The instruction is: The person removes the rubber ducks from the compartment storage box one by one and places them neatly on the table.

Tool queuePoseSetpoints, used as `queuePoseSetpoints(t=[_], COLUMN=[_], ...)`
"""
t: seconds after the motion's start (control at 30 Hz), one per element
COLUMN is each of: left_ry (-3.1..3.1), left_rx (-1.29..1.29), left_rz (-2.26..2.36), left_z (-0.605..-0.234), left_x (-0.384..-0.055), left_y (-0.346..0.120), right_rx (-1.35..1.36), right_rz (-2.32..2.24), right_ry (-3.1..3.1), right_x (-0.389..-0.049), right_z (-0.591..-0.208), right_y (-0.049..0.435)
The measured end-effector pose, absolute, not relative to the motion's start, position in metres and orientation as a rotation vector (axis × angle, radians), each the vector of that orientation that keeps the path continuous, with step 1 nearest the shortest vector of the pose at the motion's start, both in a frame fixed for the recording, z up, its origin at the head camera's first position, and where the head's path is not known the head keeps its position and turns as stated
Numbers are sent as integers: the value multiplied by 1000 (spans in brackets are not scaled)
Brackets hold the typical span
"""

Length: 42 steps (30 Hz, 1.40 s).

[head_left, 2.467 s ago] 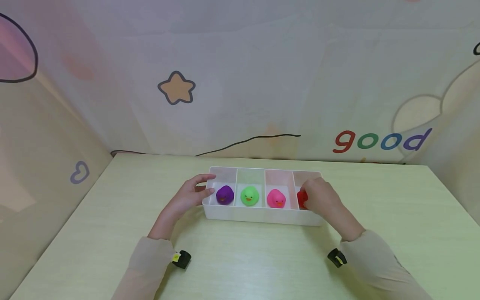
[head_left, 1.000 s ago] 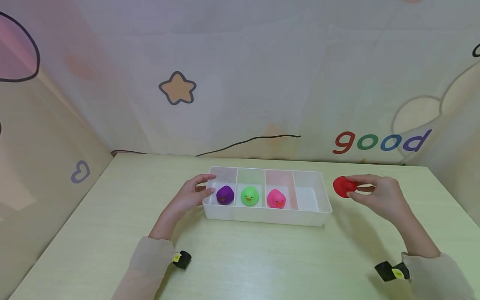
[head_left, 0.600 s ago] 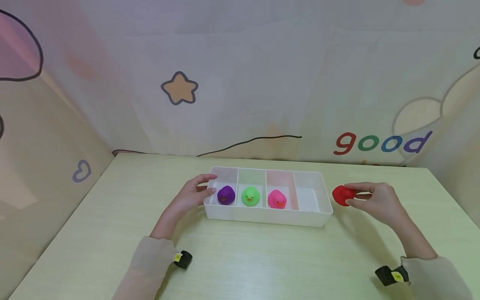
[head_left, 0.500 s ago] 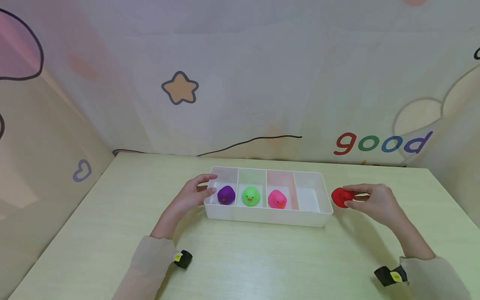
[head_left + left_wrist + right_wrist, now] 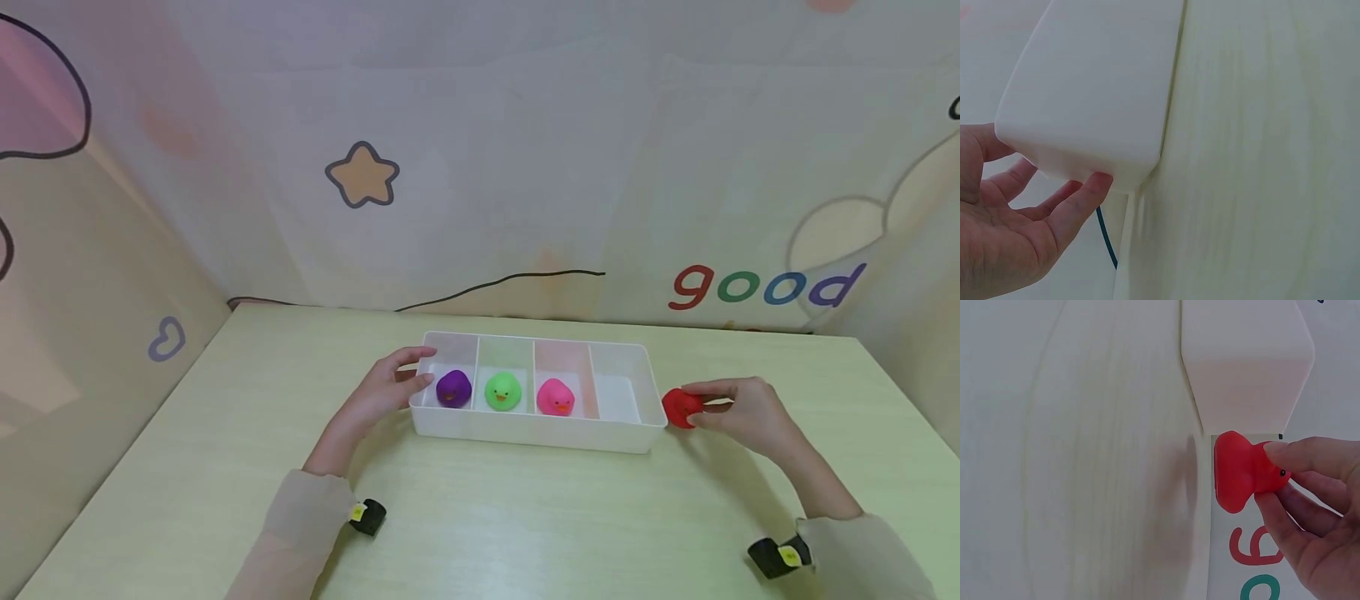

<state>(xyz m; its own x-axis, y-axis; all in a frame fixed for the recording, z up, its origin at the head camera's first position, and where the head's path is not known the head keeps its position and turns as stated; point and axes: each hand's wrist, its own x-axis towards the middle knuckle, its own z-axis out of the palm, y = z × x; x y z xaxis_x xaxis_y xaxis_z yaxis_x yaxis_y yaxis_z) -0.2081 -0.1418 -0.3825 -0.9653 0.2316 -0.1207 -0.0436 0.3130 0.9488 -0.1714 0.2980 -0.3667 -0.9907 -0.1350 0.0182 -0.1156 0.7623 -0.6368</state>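
Observation:
A white divided tray stands lengthwise on the table. Its compartments hold, from the left, a purple toy duck, a green toy duck and a pink toy duck; the rightmost one is bare. My left hand holds the tray's left end, with fingertips against the end wall in the left wrist view. Just right of the tray, my right hand pinches a red toy duck between thumb and fingers. In the right wrist view that red duck hangs slightly above the table, base towards it.
The pale wooden table meets a printed cloth backdrop behind the tray. A black wrist camera sits at the left sleeve, another black wrist camera at the right.
My right hand lifted the red duck out of the rightmost compartment and carried it right, past the tray's end. Since then it has lowered the duck towards the table. The left hand stays at the tray.

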Motion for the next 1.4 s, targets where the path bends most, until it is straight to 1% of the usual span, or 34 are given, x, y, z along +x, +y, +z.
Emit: queuePoseSetpoints(t=[0.83, 1.4], left_ry=[2321, 2320], left_rx=[175, 166], left_rz=[1714, 1726], left_z=[-383, -383], left_x=[-209, -209], left_y=[-142, -142], right_rx=[-154, -181], right_rz=[-1041, -1041], right_ry=[2869, 2847], right_x=[-174, -175], right_z=[-378, -377], right_y=[302, 304])
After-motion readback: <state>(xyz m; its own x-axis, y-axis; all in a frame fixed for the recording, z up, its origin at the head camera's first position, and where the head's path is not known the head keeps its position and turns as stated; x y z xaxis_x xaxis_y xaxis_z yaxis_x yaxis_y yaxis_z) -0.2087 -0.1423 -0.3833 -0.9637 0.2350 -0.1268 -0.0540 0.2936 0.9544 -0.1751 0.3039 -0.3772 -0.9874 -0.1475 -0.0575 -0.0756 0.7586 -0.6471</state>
